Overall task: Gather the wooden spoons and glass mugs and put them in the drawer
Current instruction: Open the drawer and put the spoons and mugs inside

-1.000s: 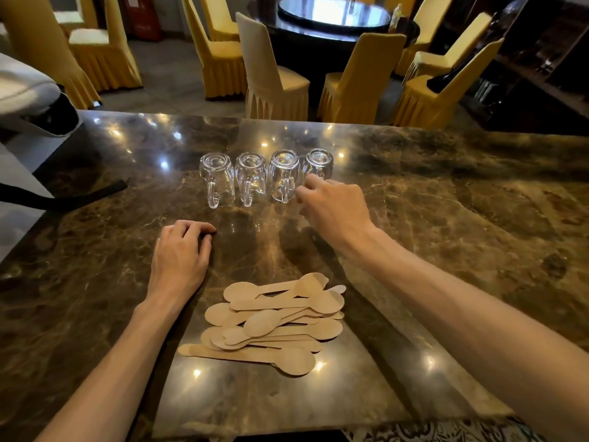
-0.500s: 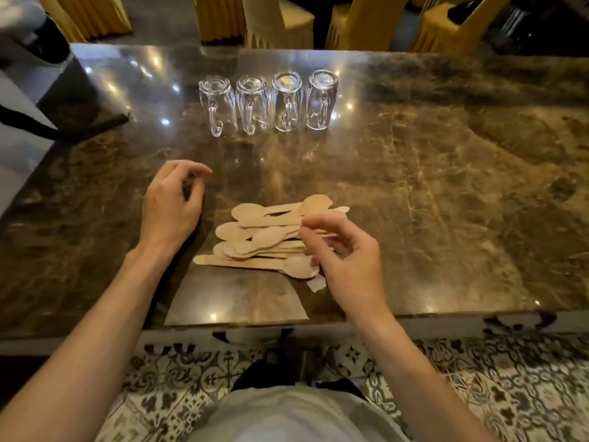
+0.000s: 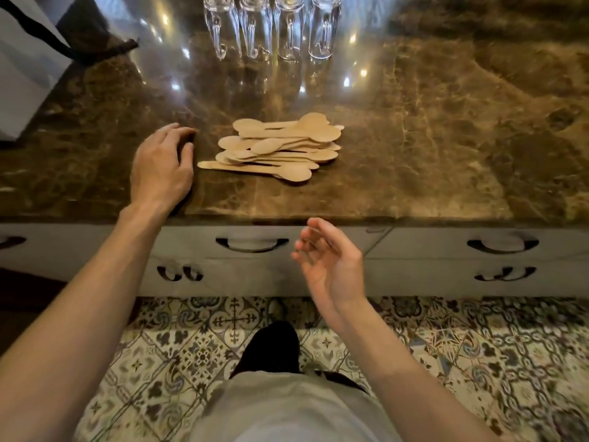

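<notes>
Brown veined marble countertop across the upper half of the head view, glossy, dotted with lamp glints. Left hand resting on it near the front edge, fingers loosely bent, thumb a little apart, nothing held.

Just right of that hand, not touching it: a pile of wooden spoons, flat on the marble, crossed over one another, bowls pointing both ways, the lowest handle tip nearest the hand.

Beyond the spoons, well ahead of both hands: four glass mugs in a close row, handles facing back this way, upper parts cut off by the frame's top border.

Right hand below the counter's edge, in the air before the grey drawer, palm turned leftward, fingers relaxed and slightly spread, empty, somewhat blurred. Just left of its fingertips: the dark curved drawer handle, untouched, the drawer closed.

Far left of the left hand: a black strap lying over the counter's corner. Beneath both forearms: patterned floor tiles, a dark shoe, a pale shirt.
</notes>
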Available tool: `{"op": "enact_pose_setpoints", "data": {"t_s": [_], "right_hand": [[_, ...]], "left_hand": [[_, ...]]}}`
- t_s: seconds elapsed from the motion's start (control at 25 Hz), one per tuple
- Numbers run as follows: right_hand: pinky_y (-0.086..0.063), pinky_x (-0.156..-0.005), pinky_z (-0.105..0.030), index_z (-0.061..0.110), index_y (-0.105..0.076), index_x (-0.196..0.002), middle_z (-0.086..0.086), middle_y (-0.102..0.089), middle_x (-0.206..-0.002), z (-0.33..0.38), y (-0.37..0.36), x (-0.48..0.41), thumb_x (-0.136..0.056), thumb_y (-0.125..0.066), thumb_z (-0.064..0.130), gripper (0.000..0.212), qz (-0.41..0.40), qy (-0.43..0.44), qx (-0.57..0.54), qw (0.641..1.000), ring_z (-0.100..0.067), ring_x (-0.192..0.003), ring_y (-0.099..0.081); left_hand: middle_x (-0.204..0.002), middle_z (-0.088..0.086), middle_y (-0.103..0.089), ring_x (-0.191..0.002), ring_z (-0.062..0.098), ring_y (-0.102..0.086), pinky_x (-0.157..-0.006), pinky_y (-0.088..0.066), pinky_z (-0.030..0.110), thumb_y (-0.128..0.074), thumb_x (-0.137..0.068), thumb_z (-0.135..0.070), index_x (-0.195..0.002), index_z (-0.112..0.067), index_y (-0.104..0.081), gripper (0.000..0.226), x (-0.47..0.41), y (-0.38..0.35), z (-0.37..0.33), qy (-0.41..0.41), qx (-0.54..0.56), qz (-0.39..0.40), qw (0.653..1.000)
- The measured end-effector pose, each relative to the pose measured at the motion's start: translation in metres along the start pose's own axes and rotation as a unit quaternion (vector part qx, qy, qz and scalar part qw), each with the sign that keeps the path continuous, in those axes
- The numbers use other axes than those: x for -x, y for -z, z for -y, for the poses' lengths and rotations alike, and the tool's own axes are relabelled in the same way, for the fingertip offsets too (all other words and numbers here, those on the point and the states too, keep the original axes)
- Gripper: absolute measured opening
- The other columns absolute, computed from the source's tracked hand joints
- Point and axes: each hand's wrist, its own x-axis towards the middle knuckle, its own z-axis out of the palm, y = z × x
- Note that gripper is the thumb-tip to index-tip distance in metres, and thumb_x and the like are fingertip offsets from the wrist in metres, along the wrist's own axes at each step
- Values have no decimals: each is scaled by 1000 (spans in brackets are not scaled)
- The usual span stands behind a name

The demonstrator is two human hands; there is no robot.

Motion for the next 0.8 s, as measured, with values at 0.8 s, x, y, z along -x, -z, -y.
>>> {"op": "enact_pose_setpoints", "data": {"t_s": [0.8], "right_hand": [[-49,-72,-34,11,-52,-117,-11,-57,-105,-112,-33,-55,-95,-42,40,38,-206,-59,-215,953,-23,-92,-56]], "left_hand": [[-130,7,-51,-125,24,-42,-109,-29,39,-44,-95,-28,-121,-20,-56,30,-6,1,9,16,40,3,999]]}}
